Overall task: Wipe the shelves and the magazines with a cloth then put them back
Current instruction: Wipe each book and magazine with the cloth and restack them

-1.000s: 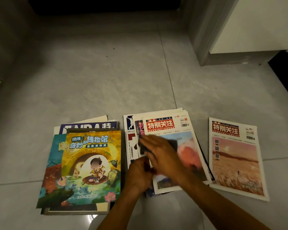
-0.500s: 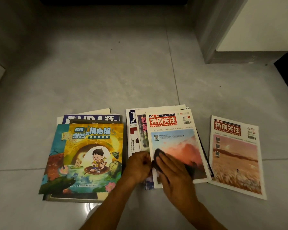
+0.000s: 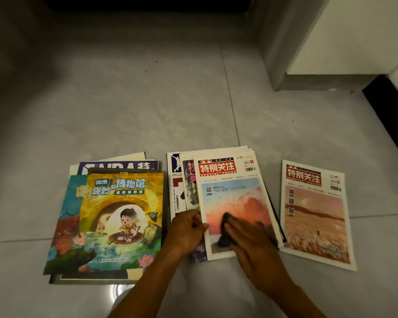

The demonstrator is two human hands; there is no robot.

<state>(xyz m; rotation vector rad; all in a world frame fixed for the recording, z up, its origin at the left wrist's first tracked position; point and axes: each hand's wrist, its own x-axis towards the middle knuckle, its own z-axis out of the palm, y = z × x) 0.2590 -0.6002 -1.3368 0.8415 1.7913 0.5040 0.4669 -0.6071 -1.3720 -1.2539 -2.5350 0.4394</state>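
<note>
The top magazine of the middle stack has a white cover with a red title band and a picture of pink-orange clouds on blue sky, and the cloth on it is dark, near black. The lone magazine to the right repeats the red band over a pink and tan field scene. The picture book on the left stack is yellow, teal and green with a cartoon child, and the floor is pale grey tile.

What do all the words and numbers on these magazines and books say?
"特别关注", "SPECIAL FOCUS", "2021": middle pile's top magazine.
"特别关注": lone right magazine; its date is blurred.
"哇哦 奇妙的博物馆": yellow picture book.
Big white letters, partly covered: blue magazine behind it.
Small print, barcodes and the covered magazines' titles: unreadable.
</note>
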